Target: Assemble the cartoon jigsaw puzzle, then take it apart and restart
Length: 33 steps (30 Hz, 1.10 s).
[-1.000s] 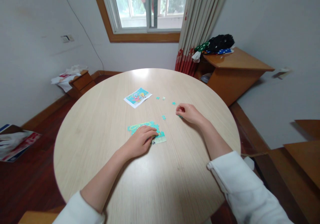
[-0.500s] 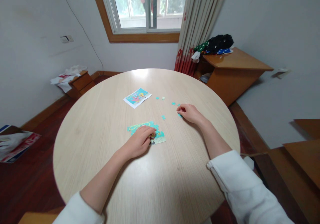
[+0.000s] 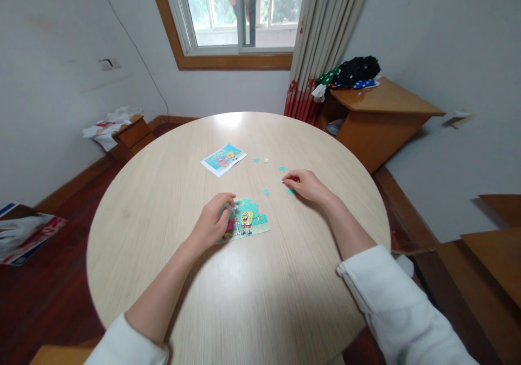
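Observation:
A partly built teal cartoon jigsaw (image 3: 249,219) lies in the middle of the round pale wooden table (image 3: 240,300). My left hand (image 3: 212,221) rests on the jigsaw's left part, fingers curled and pressing down on it. My right hand (image 3: 306,184) lies to the right of the jigsaw, fingers pinched together at a small teal piece (image 3: 290,191) on the table. A few more loose teal pieces (image 3: 266,192) sit between my hands and beyond them. A small reference picture card (image 3: 223,158) lies farther back on the table.
A wooden side cabinet (image 3: 378,118) with dark and dotted cloth on top stands at the right by the curtain (image 3: 325,44). A window is behind the table. A small wooden drawer unit (image 3: 130,134) and papers lie on the floor at the left.
My left hand has slid left across the jigsaw, uncovering the cartoon figure in its right half. My right hand has shifted slightly left among the loose pieces.

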{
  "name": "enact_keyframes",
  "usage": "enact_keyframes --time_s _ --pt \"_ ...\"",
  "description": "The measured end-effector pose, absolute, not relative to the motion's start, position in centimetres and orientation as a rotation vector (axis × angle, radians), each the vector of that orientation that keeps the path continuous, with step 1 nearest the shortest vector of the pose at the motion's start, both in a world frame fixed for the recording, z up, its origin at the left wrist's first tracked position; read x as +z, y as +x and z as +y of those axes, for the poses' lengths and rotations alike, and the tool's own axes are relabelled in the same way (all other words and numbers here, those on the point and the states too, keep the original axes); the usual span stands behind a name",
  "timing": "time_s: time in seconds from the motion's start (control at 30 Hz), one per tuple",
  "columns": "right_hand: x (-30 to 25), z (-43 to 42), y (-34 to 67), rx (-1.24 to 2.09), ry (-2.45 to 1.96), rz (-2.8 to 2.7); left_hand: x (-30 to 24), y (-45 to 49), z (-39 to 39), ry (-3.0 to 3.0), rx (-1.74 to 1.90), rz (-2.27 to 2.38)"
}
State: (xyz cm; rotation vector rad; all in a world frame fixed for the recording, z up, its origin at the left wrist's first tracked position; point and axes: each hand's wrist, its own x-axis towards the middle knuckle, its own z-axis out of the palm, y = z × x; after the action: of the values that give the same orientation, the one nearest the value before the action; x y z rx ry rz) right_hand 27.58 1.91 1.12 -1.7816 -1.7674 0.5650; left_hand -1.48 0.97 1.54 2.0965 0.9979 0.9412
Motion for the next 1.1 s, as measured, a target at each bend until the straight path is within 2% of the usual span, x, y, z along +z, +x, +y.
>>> enact_keyframes --time_s 0.17,0.4,0.77,1.0,1.1 --pt "0.8 2.0 27.5 0.508 -1.734 -1.752 1.3 -1.6 2.2 1.533 1.306 1.153" --pt "-0.2 2.1 25.2 0.402 -1.561 -1.990 2.2 -2.0 3.0 0.840 1.421 1.081" --pt "0.1 2.5 23.8 0.396 -1.602 -2.062 2.5 -2.1 3.0 0.713 1.406 1.023" --pt "0.5 1.9 23.3 0.702 -1.560 -1.900 2.2 -2.2 3.0 0.735 1.386 1.013" --pt "0.7 1.9 23.4 0.678 -1.548 -1.858 2.1 -2.2 3.0 0.743 1.383 1.010"
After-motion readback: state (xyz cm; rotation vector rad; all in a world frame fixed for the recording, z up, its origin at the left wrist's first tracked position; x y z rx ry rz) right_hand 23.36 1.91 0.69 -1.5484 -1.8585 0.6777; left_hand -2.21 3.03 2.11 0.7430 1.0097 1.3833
